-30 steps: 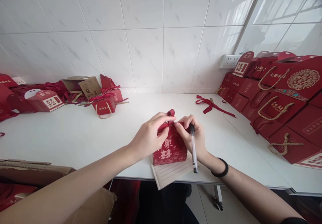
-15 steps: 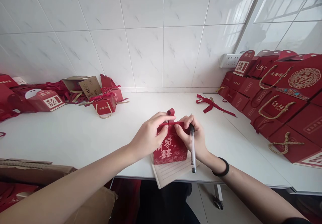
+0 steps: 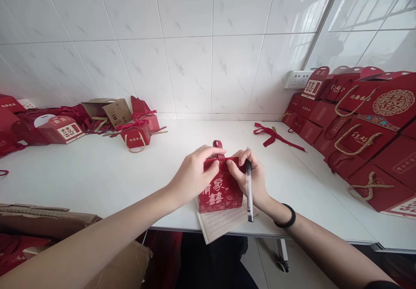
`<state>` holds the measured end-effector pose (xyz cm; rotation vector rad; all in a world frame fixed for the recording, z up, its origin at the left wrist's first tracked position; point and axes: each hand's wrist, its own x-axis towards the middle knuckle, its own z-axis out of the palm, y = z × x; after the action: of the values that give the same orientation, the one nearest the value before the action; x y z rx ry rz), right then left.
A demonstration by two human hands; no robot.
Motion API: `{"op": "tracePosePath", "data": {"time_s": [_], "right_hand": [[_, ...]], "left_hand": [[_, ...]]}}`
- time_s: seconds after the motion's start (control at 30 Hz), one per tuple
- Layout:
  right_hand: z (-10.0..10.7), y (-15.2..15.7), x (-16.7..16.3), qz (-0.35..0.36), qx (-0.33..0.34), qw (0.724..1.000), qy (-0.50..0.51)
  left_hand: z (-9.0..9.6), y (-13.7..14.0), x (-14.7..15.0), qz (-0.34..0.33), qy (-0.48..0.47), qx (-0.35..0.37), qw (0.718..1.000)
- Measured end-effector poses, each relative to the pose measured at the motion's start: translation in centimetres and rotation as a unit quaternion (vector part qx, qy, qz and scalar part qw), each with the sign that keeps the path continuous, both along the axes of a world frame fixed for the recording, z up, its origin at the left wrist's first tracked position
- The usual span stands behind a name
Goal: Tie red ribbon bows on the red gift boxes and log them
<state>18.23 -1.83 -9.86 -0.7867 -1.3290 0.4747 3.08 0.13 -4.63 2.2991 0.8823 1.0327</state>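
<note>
A small red gift box (image 3: 224, 189) with pale printed characters stands in front of me, partly over a lined notepad (image 3: 221, 226). My left hand (image 3: 196, 172) pinches its top edge from the left, thumb on the front face. From the right, my right hand (image 3: 248, 174) grips the same top edge with its thumb, and a clear pen with a black cap (image 3: 249, 193) is also held in it, hanging down. A red ribbon loop (image 3: 217, 144) rises from the box top between the hands. The fingers behind the box are hidden.
Stacked red boxes with rope handles (image 3: 364, 141) fill the right side. Loose red ribbon (image 3: 269, 134) lies near the wall. At the left back are small red boxes (image 3: 136, 135), an open brown box (image 3: 117, 111) and more ribbons. A cardboard carton (image 3: 120, 258) stands at the lower left.
The ribbon loop atop the box stands wider and leans slightly more to the left. Both hands keep nearly the same grip on the box.
</note>
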Motion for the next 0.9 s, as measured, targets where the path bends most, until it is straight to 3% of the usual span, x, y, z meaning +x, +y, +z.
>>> {"op": "tracePosePath", "data": {"time_s": [0.4, 0.9], "right_hand": [[0.02, 0.11, -0.08, 0.008, -0.016, 1.000, 0.016], [-0.22, -0.11, -0.06, 0.022, 0.004, 1.000, 0.010]], "left_hand": [[0.39, -0.31, 0.34, 0.010, -0.016, -0.045, 0.999], [-0.42, 0.04, 0.22, -0.007, -0.039, 0.008, 0.999]]}}
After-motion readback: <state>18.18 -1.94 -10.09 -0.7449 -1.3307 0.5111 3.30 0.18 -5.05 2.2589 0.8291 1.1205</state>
